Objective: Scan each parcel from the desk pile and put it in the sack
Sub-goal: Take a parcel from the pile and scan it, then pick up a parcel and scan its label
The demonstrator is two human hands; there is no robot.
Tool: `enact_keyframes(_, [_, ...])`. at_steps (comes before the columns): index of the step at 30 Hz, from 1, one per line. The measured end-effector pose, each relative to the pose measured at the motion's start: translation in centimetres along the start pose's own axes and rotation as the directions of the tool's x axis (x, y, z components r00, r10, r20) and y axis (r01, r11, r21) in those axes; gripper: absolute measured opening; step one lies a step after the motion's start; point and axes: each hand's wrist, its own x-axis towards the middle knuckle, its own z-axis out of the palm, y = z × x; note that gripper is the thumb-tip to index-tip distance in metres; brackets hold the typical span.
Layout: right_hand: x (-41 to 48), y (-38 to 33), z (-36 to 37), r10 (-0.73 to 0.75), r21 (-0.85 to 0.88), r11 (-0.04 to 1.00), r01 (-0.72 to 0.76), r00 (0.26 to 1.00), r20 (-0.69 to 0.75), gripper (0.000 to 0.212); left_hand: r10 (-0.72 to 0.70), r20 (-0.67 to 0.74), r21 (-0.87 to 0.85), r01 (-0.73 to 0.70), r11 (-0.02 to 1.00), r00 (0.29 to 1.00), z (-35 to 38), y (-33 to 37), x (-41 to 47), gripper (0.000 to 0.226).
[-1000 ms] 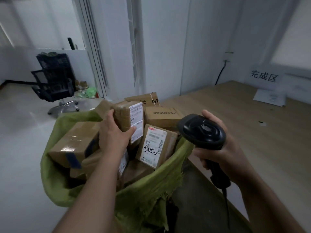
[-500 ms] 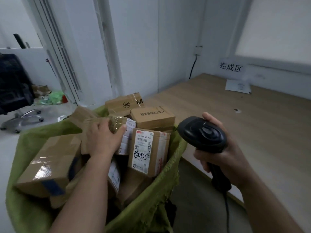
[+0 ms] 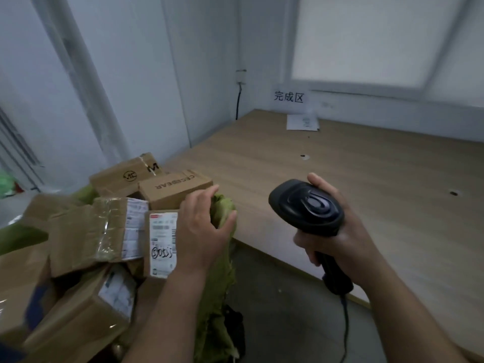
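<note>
Fingers [image 3: 203, 195] of the left hand [image 3: 201, 229] curled tight on the frayed green woven rim of the sack [image 3: 216, 289], beside the near edge of the wooden desk [image 3: 340, 166], taped cardboard parcels [image 3: 86, 237] heaped inside just left of them, right hand [image 3: 351, 237] gripping a glossy black scanner [image 3: 306, 205].

I note: sack [image 3: 217, 279] stands left of desk [image 3: 353, 166], parcels [image 3: 86, 237] piled in it. Left hand [image 3: 200, 231] grips its rim beside the desk; right hand [image 3: 351, 244] holds scanner [image 3: 306, 205] over desk's near edge.

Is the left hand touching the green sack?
Touching. The head view shows the left hand gripping the bunched rim of the sack, fingers and thumb curled round it.
</note>
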Motion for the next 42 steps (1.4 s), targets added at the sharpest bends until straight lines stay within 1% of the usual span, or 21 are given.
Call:
enact_keyframes(6, [-4.3, -0.8, -6.8, 0.009, -0.049, 0.999, -0.016, 0.989, -0.144, 0.098, 0.104, 0.119, 0.036, -0.109, 0.993, 0.987, 5.2, 5.4, -0.9, 0.059])
enact_keyframes(12, [-8.9, -2.0, -14.5, -0.022, -0.074, 0.997, -0.001, 0.953, -0.303, 0.097, 0.218, 0.171, -0.034, -0.215, 0.976, 0.961, 10.5, 13.2, -2.4, 0.071])
enact_keyframes(18, [-14.5, -2.6, -22.2, -0.044, -0.103, 0.995, -0.002, 0.898, -0.438, 0.097, 0.329, 0.236, -0.084, -0.318, 0.944, 0.915, 16.1, 21.3, -4.9, 0.064])
enact_keyframes(22, [-18.7, -3.3, -26.9, -0.057, -0.115, 0.993, -0.002, 0.860, -0.506, 0.096, 0.394, 0.242, -0.152, -0.367, 0.918, 0.886, 19.5, 27.2, -7.3, 0.066])
enact_keyframes(29, [-25.9, -3.9, -34.1, -0.050, -0.141, 0.989, -0.048, 0.787, -0.615, 0.097, 0.497, 0.275, -0.261, -0.434, 0.862, 0.823, 25.5, 35.9, -12.0, 0.067])
enact_keyframes(33, [-28.9, -4.2, -37.1, -0.036, -0.113, 0.992, -0.051, 0.752, -0.659, 0.098, 0.554, 0.291, -0.317, -0.468, 0.825, 0.780, 28.1, 39.5, -13.7, 0.066])
enact_keyframes(36, [-30.7, -4.3, -39.0, -0.042, -0.110, 0.993, -0.050, 0.717, -0.696, 0.099, 0.597, 0.297, -0.355, -0.494, 0.794, 0.746, 30.2, 41.9, -14.5, 0.070])
enact_keyframes(39, [-32.1, -4.2, -41.1, -0.050, -0.119, 0.991, -0.053, 0.687, -0.725, 0.098, 0.627, 0.325, -0.398, -0.499, 0.769, 0.708, 32.5, 44.3, -15.3, 0.066])
enact_keyframes(42, [-33.3, -4.1, -43.7, -0.063, -0.144, 0.987, -0.069, 0.659, -0.749, 0.096, 0.644, 0.333, -0.447, -0.486, 0.751, 0.688, 34.8, 47.2, -16.1, 0.065])
